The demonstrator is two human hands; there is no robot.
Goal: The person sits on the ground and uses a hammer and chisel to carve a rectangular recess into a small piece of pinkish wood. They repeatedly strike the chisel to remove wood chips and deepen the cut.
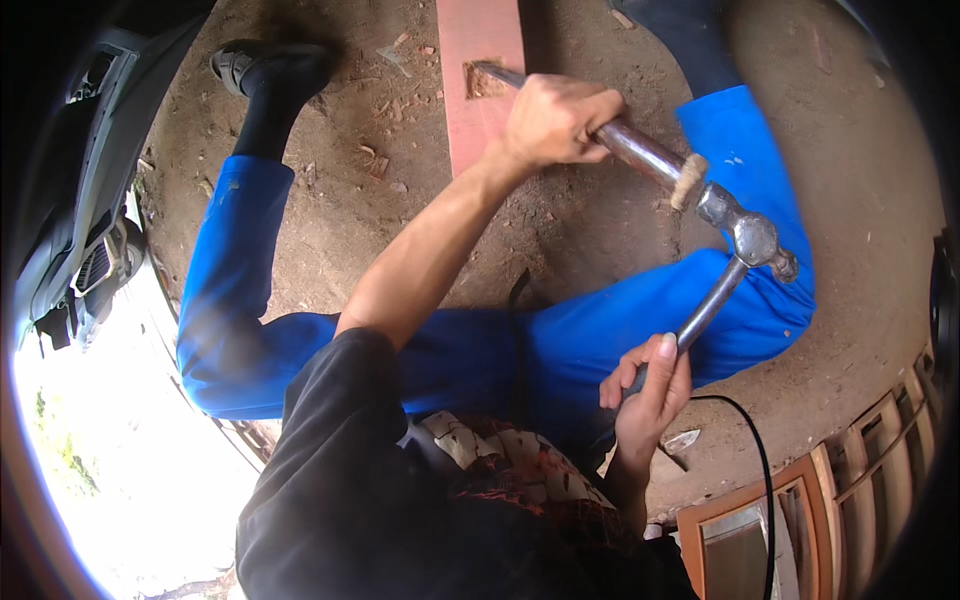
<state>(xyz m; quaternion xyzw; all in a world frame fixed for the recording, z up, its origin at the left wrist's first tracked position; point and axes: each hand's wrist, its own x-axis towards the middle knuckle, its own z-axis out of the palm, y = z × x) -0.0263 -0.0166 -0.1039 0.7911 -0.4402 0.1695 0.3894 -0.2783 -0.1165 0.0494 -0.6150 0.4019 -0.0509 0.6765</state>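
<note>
My left hand [560, 122] is wrapped around a chisel [645, 152] with a dark, shiny handle and a worn, frayed ring near its butt. The chisel slants down to the left, and its tip sits in a rough rectangular recess [487, 82] cut into a reddish wooden beam [480, 130]. Lower down on the right, my right hand [652, 385] grips a ball-peen hammer [755, 240] by its metal shaft. The hammer's face is right at the chisel's butt end; whether they touch I cannot tell.
My legs in blue trousers [755, 150] spread on either side of the beam. Wood chips [375, 163] litter the dirt floor [350, 220]. A vehicle [90, 200] stands at the left. Wooden frames [830, 510] and a black cable [765, 470] are at the lower right.
</note>
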